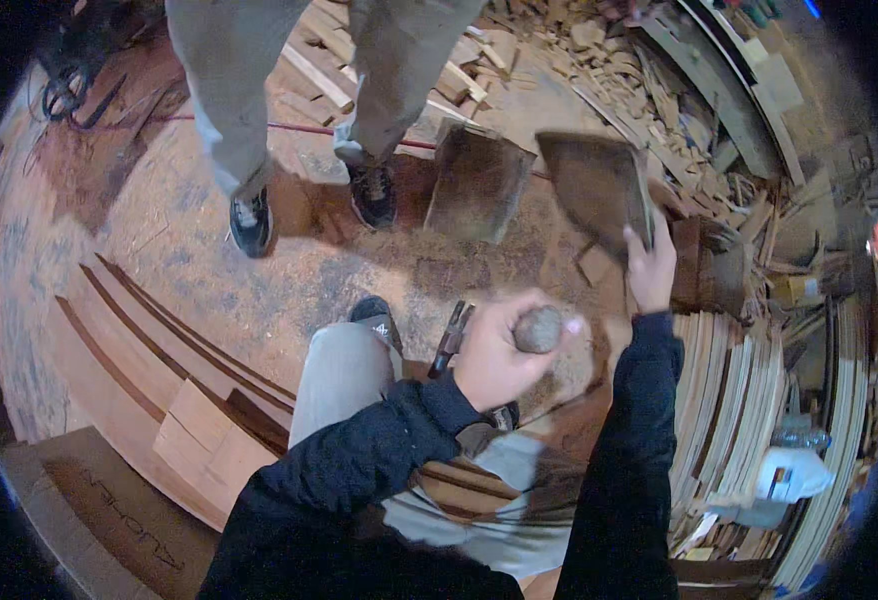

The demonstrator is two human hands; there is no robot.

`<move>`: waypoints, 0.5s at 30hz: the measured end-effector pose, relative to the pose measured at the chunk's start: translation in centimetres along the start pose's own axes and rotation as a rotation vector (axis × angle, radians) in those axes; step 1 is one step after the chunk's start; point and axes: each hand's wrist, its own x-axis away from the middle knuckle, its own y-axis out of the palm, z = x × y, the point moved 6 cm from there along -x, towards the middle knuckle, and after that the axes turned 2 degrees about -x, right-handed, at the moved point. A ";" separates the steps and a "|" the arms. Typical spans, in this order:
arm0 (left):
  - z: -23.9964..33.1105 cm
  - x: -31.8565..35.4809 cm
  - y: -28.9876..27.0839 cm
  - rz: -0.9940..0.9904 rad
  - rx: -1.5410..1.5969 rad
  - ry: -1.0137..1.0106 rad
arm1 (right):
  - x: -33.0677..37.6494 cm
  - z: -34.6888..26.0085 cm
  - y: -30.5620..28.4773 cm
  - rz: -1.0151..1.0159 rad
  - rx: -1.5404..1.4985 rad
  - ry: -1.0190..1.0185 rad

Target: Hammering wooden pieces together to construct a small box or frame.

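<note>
My left hand (504, 350) is closed in a fist in front of my knees. Out of its thumb side sticks a rounded, grey-brown end, and a dark hammer head (450, 340) shows on its far left side; both look like parts of one hammer, the handle mostly hidden in the fist. To the right, my right hand (652, 265) grips the right edge of a dark brown wooden board (596, 180), which is tilted and slightly blurred. A similar board (479, 185) lies to its left, apart from my hands.
Another person (304, 90) stands opposite in grey trousers and dark shoes. Long curved wooden pieces (124, 375) lie at left, beside cardboard (99, 510). At right are stacked thin boards (724, 400) and a whitish plastic jug (794, 473). Wood offcuts (649, 100) are heaped at the back.
</note>
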 end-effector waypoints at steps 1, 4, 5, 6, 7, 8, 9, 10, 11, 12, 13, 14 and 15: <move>0.3 0.0 -0.1 0.037 -0.009 0.074 | -2.2 -1.3 1.7 -0.024 0.188 -0.011; 0.2 0.0 -0.4 0.006 0.024 0.037 | -7.9 -2.2 7.8 -0.118 0.468 -0.103; 0.7 -0.2 -0.5 0.022 0.000 0.085 | -9.1 -1.6 9.3 -0.087 0.462 -0.231; 0.7 -0.5 -0.6 -0.016 0.021 0.049 | -10.4 0.6 10.7 -0.164 0.523 -0.173; 0.3 -0.6 -0.9 -0.001 0.005 0.046 | -10.6 1.9 12.3 -0.171 0.503 -0.181; 0.0 -0.6 -1.0 0.009 -0.008 0.049 | -10.5 3.5 13.8 -0.300 0.555 -0.212; -0.2 -0.7 -1.0 0.016 -0.017 0.052 | -10.1 5.1 15.0 -0.428 0.609 -0.241; -0.2 -0.9 -1.1 0.018 -0.020 0.052 | -9.1 5.8 15.4 -0.298 0.598 -0.405; -0.2 -0.9 -1.3 0.033 -0.034 0.041 | -7.9 4.7 15.2 -0.308 0.590 -0.408; -0.1 -0.8 -1.4 0.044 -0.045 0.033 | -6.9 3.7 14.4 -0.297 0.568 -0.392; 0.1 -0.8 -1.4 0.039 -0.041 0.025 | -5.9 3.0 13.4 -0.284 0.552 -0.367; 0.1 -1.0 -1.4 0.035 -0.015 -0.005 | -4.9 4.3 13.0 -0.327 0.671 -0.317; 0.2 -1.0 -1.4 0.028 0.012 -0.034 | -3.3 4.7 12.7 -0.443 0.667 -0.248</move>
